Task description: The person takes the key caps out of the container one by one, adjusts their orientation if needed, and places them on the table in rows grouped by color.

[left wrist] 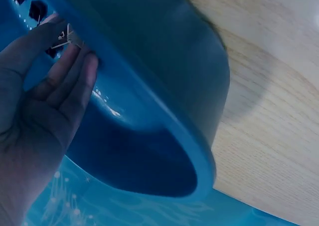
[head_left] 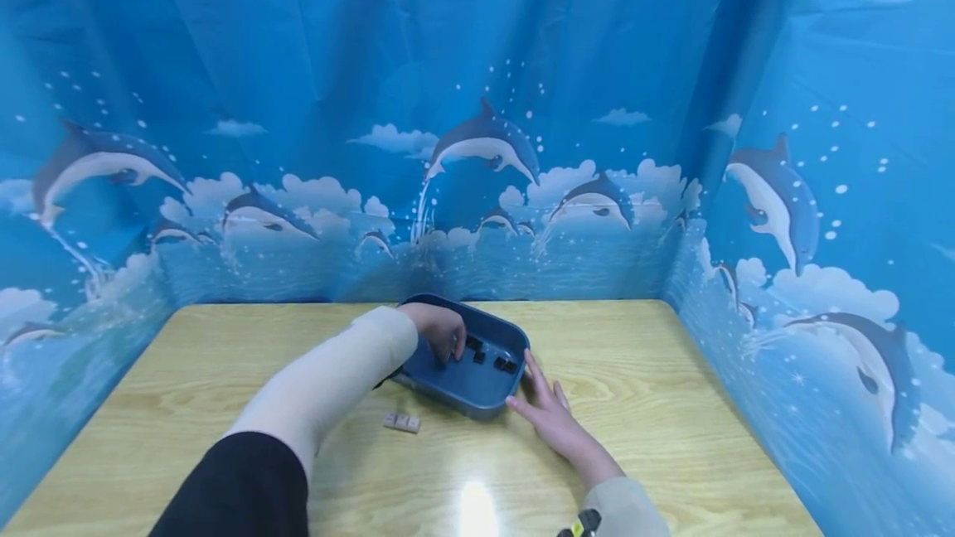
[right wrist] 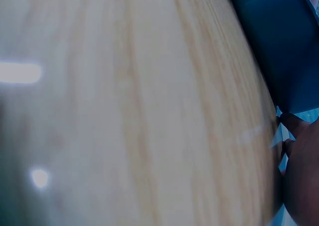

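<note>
A blue plastic bin (head_left: 477, 388) stands at an angle near the back of the table. My left hand (head_left: 443, 333) reaches down inside it. In the left wrist view, the thumb and fingertips of that hand pinch a small, light-edged square piece (left wrist: 73, 38), partly covered by the fingers. Small black blocks (head_left: 506, 365) lie on the bin's floor beside the hand. My right hand (head_left: 550, 419) rests against the bin's right end, fingers spread and fairly straight at the rim. Three small beige keycap-like tiles (head_left: 401, 423) sit in a row on the table before the bin.
The pale wood-grain table (head_left: 671, 421) extends on both sides of the bin. A blue curtain (head_left: 313, 106) printed with dolphins hangs behind and along the sides. Bright reflections show on the tabletop near the front.
</note>
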Tool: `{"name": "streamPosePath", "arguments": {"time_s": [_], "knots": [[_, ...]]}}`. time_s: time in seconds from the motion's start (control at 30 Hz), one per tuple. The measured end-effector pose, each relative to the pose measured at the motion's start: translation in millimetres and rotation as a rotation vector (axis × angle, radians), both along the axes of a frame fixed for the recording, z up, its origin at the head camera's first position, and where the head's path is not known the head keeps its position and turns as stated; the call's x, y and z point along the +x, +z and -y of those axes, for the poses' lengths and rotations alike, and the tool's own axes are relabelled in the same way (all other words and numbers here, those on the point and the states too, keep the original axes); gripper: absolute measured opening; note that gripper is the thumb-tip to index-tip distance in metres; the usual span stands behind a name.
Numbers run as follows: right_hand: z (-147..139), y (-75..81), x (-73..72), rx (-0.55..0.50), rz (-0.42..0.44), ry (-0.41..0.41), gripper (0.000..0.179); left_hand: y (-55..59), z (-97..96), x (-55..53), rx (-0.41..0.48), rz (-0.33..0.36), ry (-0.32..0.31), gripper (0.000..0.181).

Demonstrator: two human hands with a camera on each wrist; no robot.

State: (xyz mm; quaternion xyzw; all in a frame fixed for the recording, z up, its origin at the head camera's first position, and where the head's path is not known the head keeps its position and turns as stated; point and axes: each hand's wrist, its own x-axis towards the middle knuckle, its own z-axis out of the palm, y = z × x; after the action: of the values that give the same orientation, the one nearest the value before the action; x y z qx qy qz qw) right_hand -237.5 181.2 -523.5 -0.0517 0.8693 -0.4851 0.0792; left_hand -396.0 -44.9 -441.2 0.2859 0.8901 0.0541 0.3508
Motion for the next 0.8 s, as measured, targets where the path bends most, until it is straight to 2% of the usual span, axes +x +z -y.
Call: {"name": "streamPosePath", "arguments": {"time_s": [0.07,0.17,0.3,0.43,0.6,0.8], "knots": [[0.0,-0.5,-0.3,-0.002,0.002,0.004,0.085,-1.5,-0.1,1.5,-0.002,-0.013,-0.05,0.018],[0.1,-1.5,-0.6,-0.003,-0.001,0.003,0.086,-1.4,0.6,5.0,-0.005,-0.041,-0.094,0.017],[-0.2,-3.2,-1.5,-0.002,-0.01,0.001,0.087,3.9,1.8,12.9,0.003,-0.079,-0.116,0.016],[0.5,-4.2,-2.4,-0.007,-0.01,0.004,0.087,6.5,5.9,19.0,0.051,-0.103,-0.135,0.016],[1.6,-5.6,-2.2,-0.008,-0.009,0.0,0.088,0.7,15.5,16.5,0.142,-0.117,-0.13,0.021],[0.7,-5.3,-1.7,0.003,-0.021,-0.008,0.087,11.1,28.0,20.2,0.233,-0.1,-0.091,0.021]]}}
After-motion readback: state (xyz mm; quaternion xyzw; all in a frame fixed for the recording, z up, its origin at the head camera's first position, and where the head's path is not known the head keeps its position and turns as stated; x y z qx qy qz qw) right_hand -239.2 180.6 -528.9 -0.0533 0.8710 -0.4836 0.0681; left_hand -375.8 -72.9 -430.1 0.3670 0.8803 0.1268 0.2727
